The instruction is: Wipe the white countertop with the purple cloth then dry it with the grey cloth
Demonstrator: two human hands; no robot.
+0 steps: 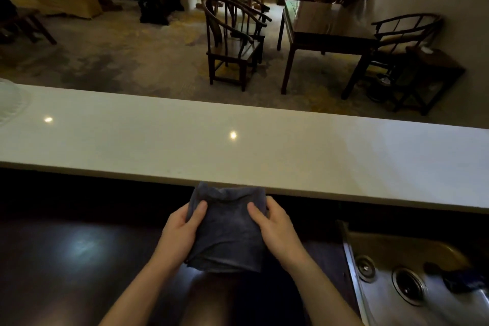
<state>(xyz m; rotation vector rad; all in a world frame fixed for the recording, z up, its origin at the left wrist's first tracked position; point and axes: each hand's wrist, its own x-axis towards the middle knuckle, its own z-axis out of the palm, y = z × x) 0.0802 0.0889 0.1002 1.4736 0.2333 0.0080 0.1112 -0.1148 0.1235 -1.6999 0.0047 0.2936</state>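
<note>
A folded grey cloth (229, 233) is held between both hands, below the near edge of the white countertop (238, 151). My left hand (180, 233) grips the cloth's left side with the thumb on top. My right hand (279, 230) grips its right side the same way. The cloth's top edge reaches up to the countertop's front edge. The long countertop runs across the whole view and shows two light reflections. A dark purplish cloth (463, 282) lies in the sink at the lower right.
A steel sink (391, 251) with two drain holes sits at the lower right, set in a dark lower counter (79, 246). A translucent ribbed object (10, 103) rests on the countertop's far left. Beyond the counter stand wooden chairs (232, 42) and a dark table (325, 26).
</note>
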